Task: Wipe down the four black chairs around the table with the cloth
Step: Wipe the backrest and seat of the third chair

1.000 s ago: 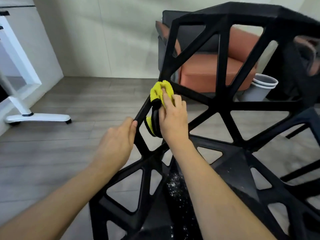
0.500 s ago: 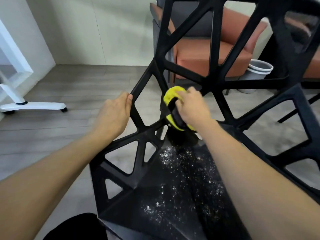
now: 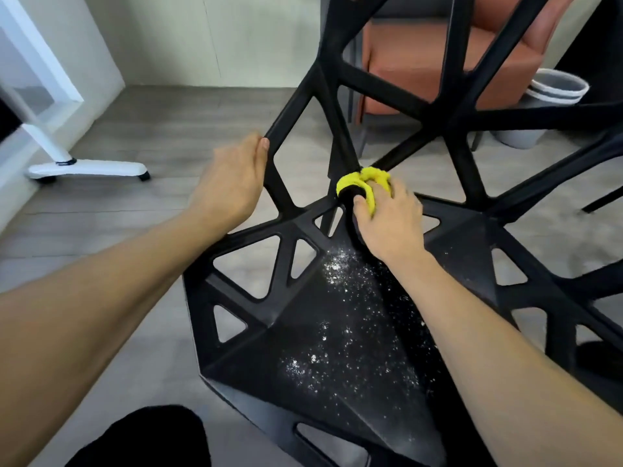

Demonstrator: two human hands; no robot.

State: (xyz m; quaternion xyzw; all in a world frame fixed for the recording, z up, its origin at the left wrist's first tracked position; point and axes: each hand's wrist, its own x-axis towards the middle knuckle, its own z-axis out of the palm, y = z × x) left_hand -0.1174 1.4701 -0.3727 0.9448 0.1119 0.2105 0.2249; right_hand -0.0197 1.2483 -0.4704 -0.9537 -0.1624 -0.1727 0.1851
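Running along the far left, a white frame (image 3: 37, 72) is seen standing on a wheeled white foot (image 3: 91, 168), set against a pale wall (image 3: 175, 35) that meets a grey wood-look floor (image 3: 168, 129). At the bottom edge a dark shape (image 3: 145, 436) is seen, too cropped to be identified.

The left hand (image 3: 229, 183) is laid against the outer bar of the black chair (image 3: 303, 332), its fingers curled round that bar and its fingertip showing at the bar's edge. The chair is made of open triangular latticework, with the floor visible through the gaps. Its solid seat panel, low in the middle of the view, is scattered with white specks (image 3: 347, 332) spreading from the back joint towards the front.

The yellow cloth (image 3: 365, 183) is bunched round the base of a back strut, right where the struts meet the seat. It is gripped by the right hand (image 3: 391, 224), whose thumb and fingers are wrapped round the cloth and strut together.

Behind the lattice an orange armchair (image 3: 421, 62) is seen against the wall, and just right of it two nested grey bins (image 3: 546, 96) stand on the floor.
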